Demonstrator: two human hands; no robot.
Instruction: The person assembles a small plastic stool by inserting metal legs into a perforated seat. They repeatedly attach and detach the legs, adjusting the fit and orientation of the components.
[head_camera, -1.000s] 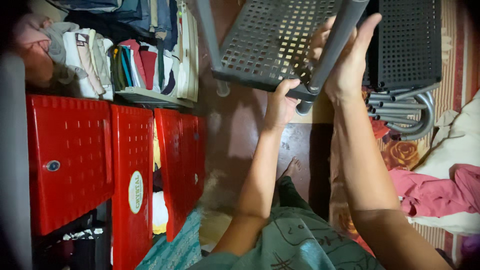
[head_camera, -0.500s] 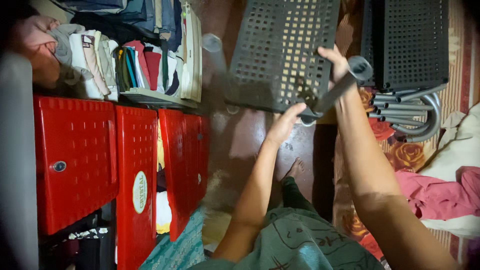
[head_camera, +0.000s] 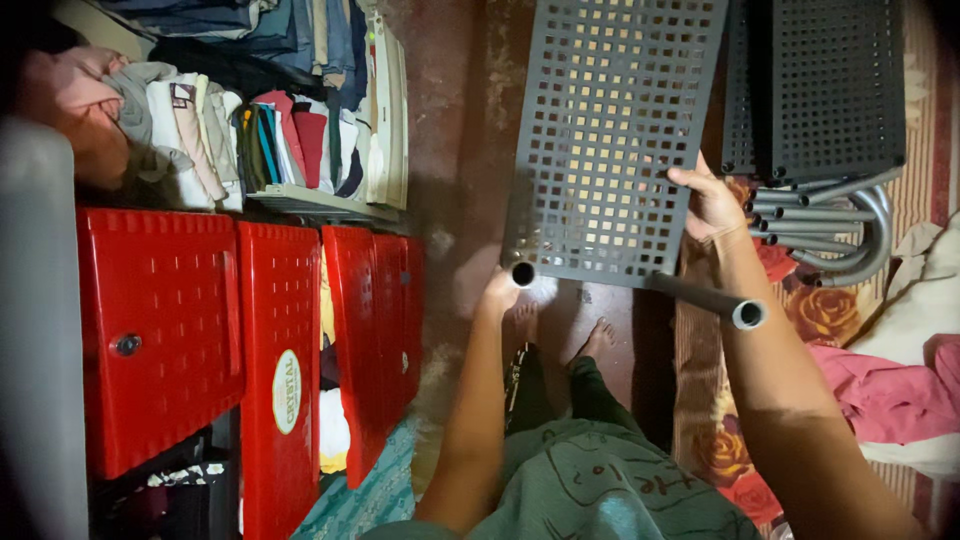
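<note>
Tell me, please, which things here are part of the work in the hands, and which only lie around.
In hand:
- grey perforated shelf panel, with leg tubes
- left hand, at its lower corner
- right hand, on its edge

Lying about:
- stacked grey panels
- spare tubes
- red cabinet
- folded clothes
- pink cloth

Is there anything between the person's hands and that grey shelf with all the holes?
Nothing visible is in the way. Both hands already touch the grey perforated shelf panel: the left hand is at its lower left corner by a pipe leg, and the right hand grips its right edge. Another pipe leg sticks out below.
</note>
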